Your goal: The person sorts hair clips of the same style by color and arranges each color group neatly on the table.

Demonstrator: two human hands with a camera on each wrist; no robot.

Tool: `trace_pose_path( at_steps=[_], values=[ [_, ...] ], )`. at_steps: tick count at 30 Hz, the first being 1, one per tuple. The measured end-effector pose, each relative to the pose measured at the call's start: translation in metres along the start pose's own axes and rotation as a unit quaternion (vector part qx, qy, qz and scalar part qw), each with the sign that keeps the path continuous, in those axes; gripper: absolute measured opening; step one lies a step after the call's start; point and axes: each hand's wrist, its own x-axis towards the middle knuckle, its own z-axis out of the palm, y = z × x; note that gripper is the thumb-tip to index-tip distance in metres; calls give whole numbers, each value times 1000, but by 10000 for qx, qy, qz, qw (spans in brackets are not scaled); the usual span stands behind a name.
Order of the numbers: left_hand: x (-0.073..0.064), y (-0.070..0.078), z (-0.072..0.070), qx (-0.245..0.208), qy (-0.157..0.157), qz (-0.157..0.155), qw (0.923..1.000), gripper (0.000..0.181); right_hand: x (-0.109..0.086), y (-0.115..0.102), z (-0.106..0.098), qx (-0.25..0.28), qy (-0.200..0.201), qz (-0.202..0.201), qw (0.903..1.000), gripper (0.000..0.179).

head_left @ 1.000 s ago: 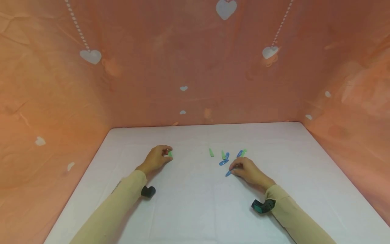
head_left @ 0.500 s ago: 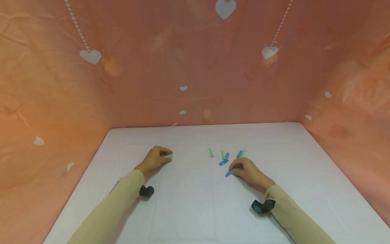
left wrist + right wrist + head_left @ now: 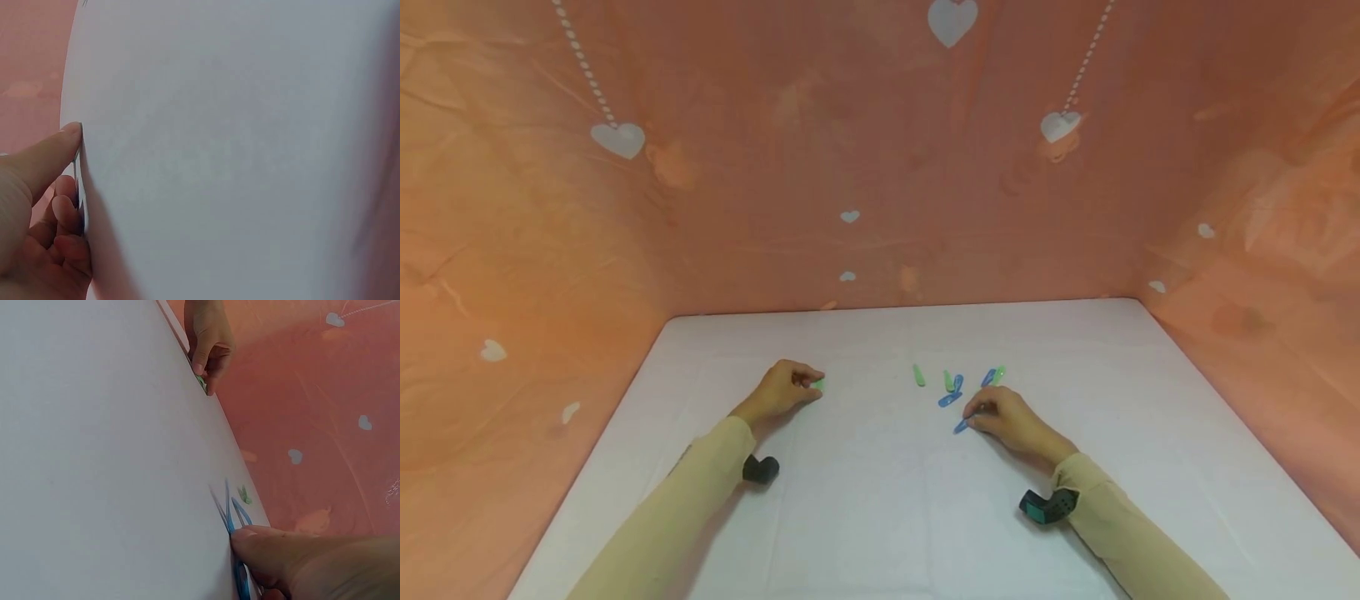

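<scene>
Near the middle left of the white table, my left hand (image 3: 777,392) holds a small green hair clip (image 3: 819,384) between thumb and fingers, close to the surface. The right wrist view shows that same green clip (image 3: 201,382) partly covered by the fingertips. To the right, my right hand (image 3: 1013,423) pinches a blue hair clip (image 3: 960,427), its narrow end sticking out to the left. Just beyond that hand lie loose clips: a blue one (image 3: 950,400), another blue one (image 3: 958,383) and a green one (image 3: 948,381) close together.
A lone green clip (image 3: 919,375) lies left of the group. At its right, a blue clip (image 3: 988,377) lies against a green clip (image 3: 999,375). Orange cloth (image 3: 880,167) with pale hearts surrounds the table (image 3: 857,500) at the back and sides.
My left hand has shifted very slightly left and its fingertips cover more of the green hair clip. The right hand and the loose clips have stayed put.
</scene>
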Motion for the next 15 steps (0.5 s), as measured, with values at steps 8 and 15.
trace_pose_path(
  at_steps=[8,15],
  values=[
    [-1,0,0,10,10,-6,10000,32,3,1,-4,-54,-147,-96,9998,7],
    [0,-2,-1,13,-17,-8,10000,32,3,-2,-20,324,-300,392,9983,17]
  ],
)
